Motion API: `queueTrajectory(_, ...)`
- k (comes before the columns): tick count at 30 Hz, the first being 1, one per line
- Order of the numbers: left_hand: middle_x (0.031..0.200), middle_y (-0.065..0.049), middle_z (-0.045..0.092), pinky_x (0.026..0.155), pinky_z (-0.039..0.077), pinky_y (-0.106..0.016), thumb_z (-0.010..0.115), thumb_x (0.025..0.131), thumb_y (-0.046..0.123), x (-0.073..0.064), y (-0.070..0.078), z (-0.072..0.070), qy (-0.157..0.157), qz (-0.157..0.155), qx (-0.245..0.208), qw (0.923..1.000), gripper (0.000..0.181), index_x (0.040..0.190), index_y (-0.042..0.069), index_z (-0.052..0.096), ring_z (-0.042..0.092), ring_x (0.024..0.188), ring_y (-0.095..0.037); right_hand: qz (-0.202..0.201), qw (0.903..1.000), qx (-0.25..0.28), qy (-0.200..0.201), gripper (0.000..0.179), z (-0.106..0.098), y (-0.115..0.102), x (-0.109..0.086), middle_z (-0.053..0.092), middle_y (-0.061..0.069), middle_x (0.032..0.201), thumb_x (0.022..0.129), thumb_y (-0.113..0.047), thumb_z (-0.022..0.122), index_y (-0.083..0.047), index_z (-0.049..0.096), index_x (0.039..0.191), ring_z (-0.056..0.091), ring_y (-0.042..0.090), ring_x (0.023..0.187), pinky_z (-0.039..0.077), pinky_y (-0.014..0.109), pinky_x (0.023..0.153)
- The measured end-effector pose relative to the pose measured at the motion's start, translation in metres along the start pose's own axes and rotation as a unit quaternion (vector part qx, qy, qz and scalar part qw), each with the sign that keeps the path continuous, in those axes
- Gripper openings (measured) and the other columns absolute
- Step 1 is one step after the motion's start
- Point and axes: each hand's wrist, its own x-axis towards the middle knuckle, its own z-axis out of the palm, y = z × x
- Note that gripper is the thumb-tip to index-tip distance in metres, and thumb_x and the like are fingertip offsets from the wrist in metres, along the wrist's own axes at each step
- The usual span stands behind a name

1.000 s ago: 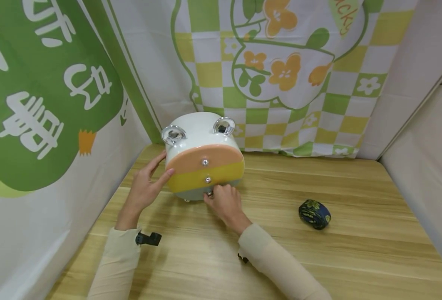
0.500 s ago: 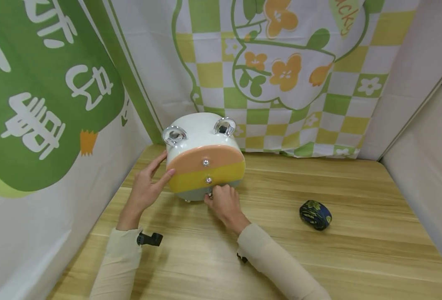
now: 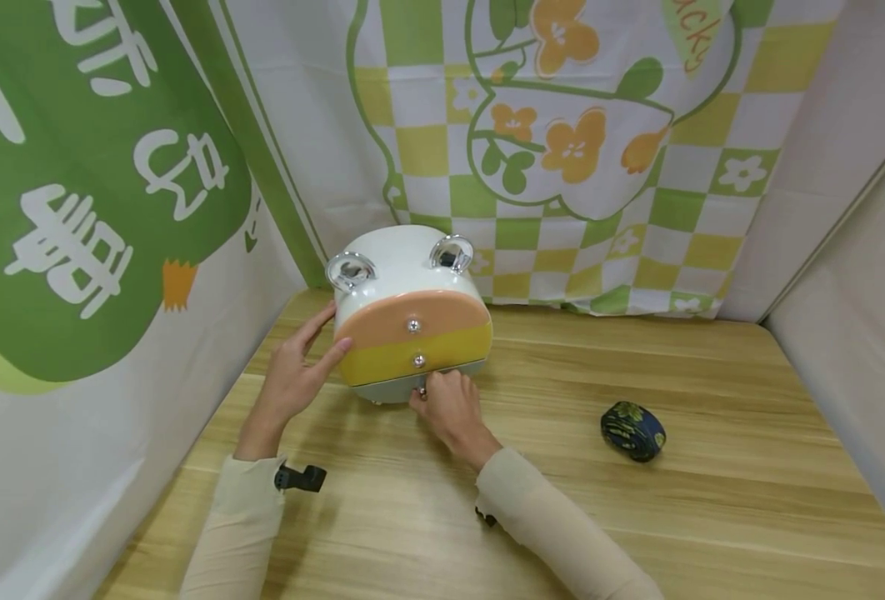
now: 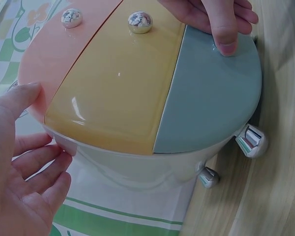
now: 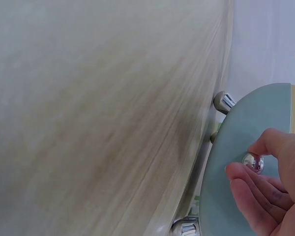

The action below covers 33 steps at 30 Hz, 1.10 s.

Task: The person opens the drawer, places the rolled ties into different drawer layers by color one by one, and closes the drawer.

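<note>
A small white drawer box [image 3: 401, 254] with silver ear-like rings stands toward the back left of the table. Its rounded front has a peach drawer [image 3: 382, 321], a yellow drawer [image 3: 375, 360] and a grey-green drawer [image 3: 382, 390] at the bottom. My left hand [image 3: 292, 379] holds the box's left side, thumb on the front edge and fingers along the side wall. With thumb and fingers, my right hand [image 3: 453, 408] pinches the silver knob [image 5: 253, 162] of the grey-green drawer. A thin dark gap runs along that drawer's top edge.
To the right on the wooden table [image 3: 712, 517] lies a roll of dark blue fabric [image 3: 633, 431] with a yellow-green pattern. Printed cloth walls [image 3: 480, 133] close off the back and both sides. Short silver feet [image 4: 253, 140] support the box.
A dark line has appeared between the yellow and grey-green drawers, the lower one coming slightly forward. Both hands keep nearly the same places.
</note>
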Motion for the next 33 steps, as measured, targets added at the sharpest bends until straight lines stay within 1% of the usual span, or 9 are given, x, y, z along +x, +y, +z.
queueTrajectory(5,0.154,0.006,0.039,0.115,0.037,-0.048,0.063,0.093,0.042,-0.001,0.0,0.0,-0.002,0.002,0.001,1.0,0.06,0.147,0.03,0.04,0.038,0.143,-0.023,-0.008,0.9999,-0.002,0.006,0.048,-0.002,-0.001,-0.002,0.038,-0.004,0.045,0.081,-0.029,0.069,-0.02,0.038,0.045,0.037,0.01,0.043,0.033,0.021,0.036)
queueTrajectory(12,0.154,0.002,0.041,0.115,0.038,-0.048,0.064,0.092,0.042,-0.001,-0.001,-0.001,0.004,0.009,-0.004,0.9999,0.061,0.147,0.029,0.041,0.038,0.143,-0.021,-0.019,0.9997,0.014,0.001,0.051,-0.005,-0.001,-0.007,0.033,-0.007,0.044,0.083,-0.027,0.067,-0.021,0.034,0.045,0.034,0.007,0.043,0.031,0.019,0.035)
queueTrajectory(18,0.152,0.01,0.039,0.115,0.038,-0.047,0.063,0.092,0.043,-0.001,-0.001,0.0,0.002,0.004,-0.002,1.0,0.061,0.147,0.03,0.041,0.038,0.143,-0.021,-0.023,0.9995,0.023,0.004,0.05,-0.006,0.0,-0.012,0.035,-0.007,0.043,0.083,-0.025,0.067,-0.021,0.035,0.045,0.034,0.006,0.041,0.031,0.017,0.035)
queueTrajectory(23,0.153,0.007,0.04,0.115,0.037,-0.048,0.063,0.092,0.041,-0.001,0.0,0.0,-0.001,-0.003,-0.005,1.0,0.06,0.147,0.029,0.041,0.038,0.143,-0.023,-0.023,0.9995,0.02,0.008,0.05,-0.008,0.0,-0.016,0.038,-0.007,0.042,0.082,-0.025,0.069,-0.021,0.035,0.044,0.035,0.006,0.04,0.03,0.018,0.035)
queueTrajectory(29,0.154,0.007,0.039,0.114,0.038,-0.048,0.062,0.092,0.043,-0.001,0.001,0.001,-0.001,-0.005,0.002,1.0,0.061,0.147,0.03,0.04,0.038,0.143,-0.023,-0.024,0.9995,0.016,0.009,0.047,-0.01,0.0,-0.022,0.035,-0.007,0.042,0.081,-0.026,0.069,-0.021,0.04,0.045,0.036,0.007,0.04,0.032,0.019,0.036)
queueTrajectory(33,0.154,0.007,0.039,0.115,0.038,-0.048,0.062,0.093,0.043,-0.001,0.0,0.0,-0.001,-0.003,0.001,1.0,0.061,0.148,0.029,0.04,0.038,0.143,-0.024,-0.022,0.9996,0.014,0.009,0.036,-0.011,0.0,-0.025,0.036,-0.008,0.043,0.081,-0.027,0.069,-0.021,0.046,0.053,0.039,0.007,0.041,0.033,0.02,0.037)
